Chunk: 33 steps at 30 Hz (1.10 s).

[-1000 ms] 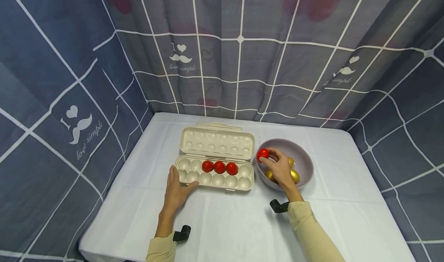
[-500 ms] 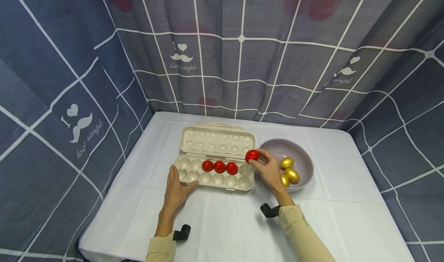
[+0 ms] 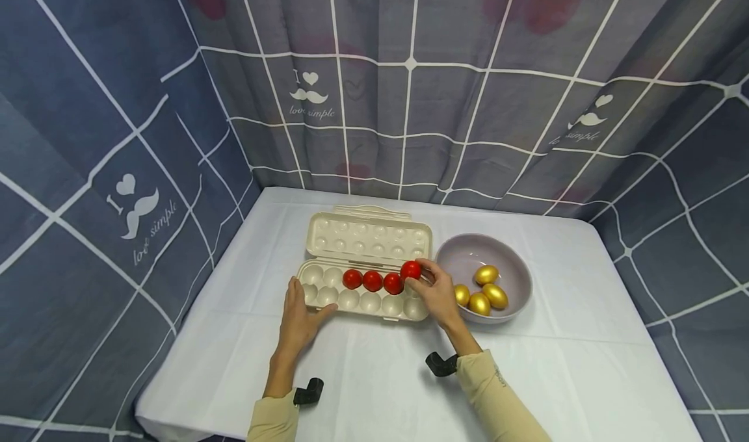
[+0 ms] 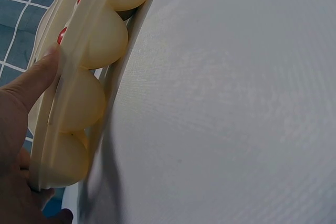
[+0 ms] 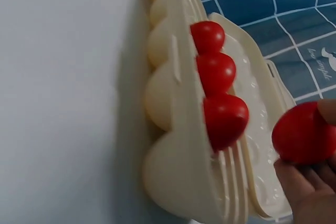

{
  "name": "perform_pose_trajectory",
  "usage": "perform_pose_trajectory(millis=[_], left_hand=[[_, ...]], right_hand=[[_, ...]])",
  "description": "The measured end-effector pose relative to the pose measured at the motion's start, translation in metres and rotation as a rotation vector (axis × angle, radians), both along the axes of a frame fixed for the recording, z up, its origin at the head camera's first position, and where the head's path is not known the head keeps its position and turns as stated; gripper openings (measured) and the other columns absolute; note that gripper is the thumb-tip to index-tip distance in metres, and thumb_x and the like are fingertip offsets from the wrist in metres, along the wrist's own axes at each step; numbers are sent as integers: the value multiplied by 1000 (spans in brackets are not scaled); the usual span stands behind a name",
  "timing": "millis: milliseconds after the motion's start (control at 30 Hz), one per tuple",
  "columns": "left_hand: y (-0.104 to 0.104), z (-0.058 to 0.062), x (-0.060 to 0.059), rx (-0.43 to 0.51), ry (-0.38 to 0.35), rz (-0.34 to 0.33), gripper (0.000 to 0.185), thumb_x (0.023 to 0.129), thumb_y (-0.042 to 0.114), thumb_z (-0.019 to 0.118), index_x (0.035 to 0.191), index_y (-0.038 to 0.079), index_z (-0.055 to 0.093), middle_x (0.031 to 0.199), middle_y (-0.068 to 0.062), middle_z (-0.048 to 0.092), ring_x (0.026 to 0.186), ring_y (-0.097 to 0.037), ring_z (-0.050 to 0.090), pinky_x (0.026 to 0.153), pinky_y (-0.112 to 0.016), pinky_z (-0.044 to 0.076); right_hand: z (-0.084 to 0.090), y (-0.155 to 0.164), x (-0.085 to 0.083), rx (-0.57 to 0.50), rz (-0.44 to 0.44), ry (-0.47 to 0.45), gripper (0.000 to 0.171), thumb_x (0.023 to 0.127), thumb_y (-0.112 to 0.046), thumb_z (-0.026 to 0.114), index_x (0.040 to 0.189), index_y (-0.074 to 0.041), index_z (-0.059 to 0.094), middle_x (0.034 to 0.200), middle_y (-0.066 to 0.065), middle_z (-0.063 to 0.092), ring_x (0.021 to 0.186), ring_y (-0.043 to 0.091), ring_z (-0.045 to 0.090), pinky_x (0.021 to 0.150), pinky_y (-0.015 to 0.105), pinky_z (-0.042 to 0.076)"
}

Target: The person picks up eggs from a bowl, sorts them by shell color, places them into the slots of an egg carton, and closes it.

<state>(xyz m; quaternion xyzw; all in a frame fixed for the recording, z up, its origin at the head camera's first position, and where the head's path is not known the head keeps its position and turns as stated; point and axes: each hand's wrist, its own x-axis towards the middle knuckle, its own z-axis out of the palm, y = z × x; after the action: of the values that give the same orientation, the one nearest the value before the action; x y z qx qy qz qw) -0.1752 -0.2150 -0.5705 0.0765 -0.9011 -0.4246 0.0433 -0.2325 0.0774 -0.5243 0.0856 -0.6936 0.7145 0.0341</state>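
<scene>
A cream plastic egg carton (image 3: 370,304) lies with its lid (image 3: 368,234) raised at the back. Three red eggs (image 3: 372,281) sit side by side in its back row. My left hand (image 3: 297,325) grips the carton's left end, thumb along the front rim and fingers around the end; the left wrist view shows the thumb (image 4: 44,72) against the rim. Between thumb and fingertips my right hand (image 3: 435,296) pinches another red egg (image 3: 411,270), close over the back row's right end. In the right wrist view this held egg (image 5: 302,134) is above the tray level, beside the lid.
A mauve bowl (image 3: 517,270) stands right of the carton with several gold eggs (image 3: 495,296) in it. White cloth (image 3: 374,377) covers the table, and a checked curtain (image 3: 374,104) hangs behind and at both sides.
My right hand has carried the red egg leftward from over the bowl to the carton's right end, uncovering more gold eggs. The left hand has stayed on the carton.
</scene>
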Motion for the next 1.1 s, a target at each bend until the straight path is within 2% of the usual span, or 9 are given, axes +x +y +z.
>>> perform_pose_trajectory(millis=[200,433,600,700,867,1100], left_hand=[[1,2,1,3,-3,4,118,82,45,79,153,-10,2,161,-26,-3,148,-40,-3,118,-53,10],[2,2,1,-1,2,2,119,81,45,80,153,-10,2,161,-27,-2,148,-41,-2,118,-53,10],[1,1,0,0,-4,3,120,81,48,79,153,-10,2,161,-26,-3,148,-40,-3,118,-52,10],[1,1,0,1,-3,2,120,81,48,79,153,-10,2,161,-26,-3,148,-40,-3,118,-52,10],[1,3,1,4,-2,0,120,81,48,79,153,-10,1,161,-27,-4,148,-40,-3,118,-52,9],[2,4,2,-2,-1,3,120,82,46,79,153,-10,0,161,-27,-4,148,-40,-3,118,-51,9]], right_hand=[[-7,-9,5,63,-53,-46,44,84,12,68,126,17,53,120,32,61,113,40,60,97,35,49],[9,-15,16,97,-84,-15,43,84,15,65,122,24,48,118,39,57,113,49,56,100,52,44],[-12,-18,6,129,-120,-17,46,86,14,63,128,22,45,124,38,54,117,48,54,102,50,43],[-24,-19,1,195,-149,-10,51,88,11,62,136,16,45,127,34,53,115,44,56,100,47,46],[-28,-20,1,355,-203,51,50,87,10,63,136,8,52,118,28,55,105,39,59,95,48,49],[-30,-22,3,451,-256,78,45,84,8,65,128,9,57,118,25,58,109,38,58,98,50,46]])
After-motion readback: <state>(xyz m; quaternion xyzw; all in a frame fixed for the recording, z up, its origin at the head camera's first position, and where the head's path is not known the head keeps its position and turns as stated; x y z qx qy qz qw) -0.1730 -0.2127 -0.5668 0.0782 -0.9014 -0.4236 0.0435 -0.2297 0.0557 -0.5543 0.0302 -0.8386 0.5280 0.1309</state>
